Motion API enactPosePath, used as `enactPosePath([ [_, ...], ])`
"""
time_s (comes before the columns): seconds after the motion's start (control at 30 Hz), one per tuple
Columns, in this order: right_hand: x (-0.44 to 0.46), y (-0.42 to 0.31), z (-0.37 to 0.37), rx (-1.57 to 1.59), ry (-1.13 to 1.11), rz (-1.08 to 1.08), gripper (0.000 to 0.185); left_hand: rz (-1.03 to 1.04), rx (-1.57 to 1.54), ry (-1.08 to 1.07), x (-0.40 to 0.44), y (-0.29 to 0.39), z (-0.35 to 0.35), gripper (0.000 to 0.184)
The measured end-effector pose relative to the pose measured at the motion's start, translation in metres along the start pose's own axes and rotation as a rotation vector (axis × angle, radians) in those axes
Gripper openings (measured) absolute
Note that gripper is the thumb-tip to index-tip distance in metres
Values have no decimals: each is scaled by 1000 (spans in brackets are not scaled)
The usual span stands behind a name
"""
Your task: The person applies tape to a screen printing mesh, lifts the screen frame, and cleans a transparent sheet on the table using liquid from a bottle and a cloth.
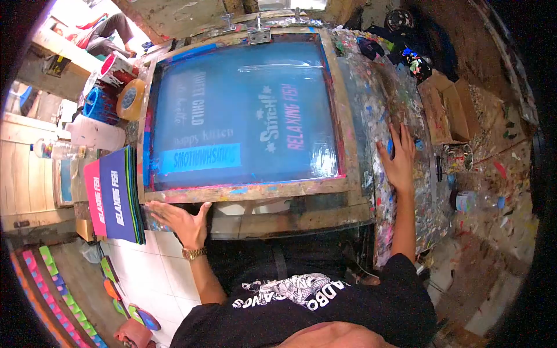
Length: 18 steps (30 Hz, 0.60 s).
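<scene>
A wooden-framed printing screen [249, 116] with blue mesh lies in front of me, held by a metal clamp [259, 36] at its far edge. Lettering shows on the mesh, and blue tape [200, 158] crosses its lower left. My left hand [180, 221] is at the near left corner of the frame, thumb apart from the fingers, holding nothing. Just left of it are stacked coloured sheets [119, 194] printed "RELAXING FISH". On the paint-spattered surface [383, 203] right of the frame, my right hand [399, 156] rests with spread fingers and nothing in it.
Paint tubs [103, 104] and a tape roll [131, 98] stand left of the screen. A cardboard box [447, 110] and a plastic bottle [467, 201] are at the right. Another person's legs [110, 35] show at the upper left. Coloured pieces [64, 296] lie at the lower left.
</scene>
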State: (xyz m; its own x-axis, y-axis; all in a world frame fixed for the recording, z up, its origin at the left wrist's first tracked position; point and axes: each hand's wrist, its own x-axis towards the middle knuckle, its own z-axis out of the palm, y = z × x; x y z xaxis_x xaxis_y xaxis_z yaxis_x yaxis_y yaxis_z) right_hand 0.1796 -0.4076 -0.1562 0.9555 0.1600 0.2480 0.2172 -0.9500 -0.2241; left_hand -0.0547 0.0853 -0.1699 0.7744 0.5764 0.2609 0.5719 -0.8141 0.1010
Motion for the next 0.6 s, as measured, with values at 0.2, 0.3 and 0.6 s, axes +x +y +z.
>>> enactPosePath([
  [0.2,-3,3,3,13,-38,35,67,21,-240,205,17,-2,-17,142],
  [0.3,-3,9,3,-11,-9,-56,69,86,-282,331,51,11,-64,136],
  [0.6,-3,12,5,-67,-120,52,73,34,-297,458,109,39,-120,122],
])
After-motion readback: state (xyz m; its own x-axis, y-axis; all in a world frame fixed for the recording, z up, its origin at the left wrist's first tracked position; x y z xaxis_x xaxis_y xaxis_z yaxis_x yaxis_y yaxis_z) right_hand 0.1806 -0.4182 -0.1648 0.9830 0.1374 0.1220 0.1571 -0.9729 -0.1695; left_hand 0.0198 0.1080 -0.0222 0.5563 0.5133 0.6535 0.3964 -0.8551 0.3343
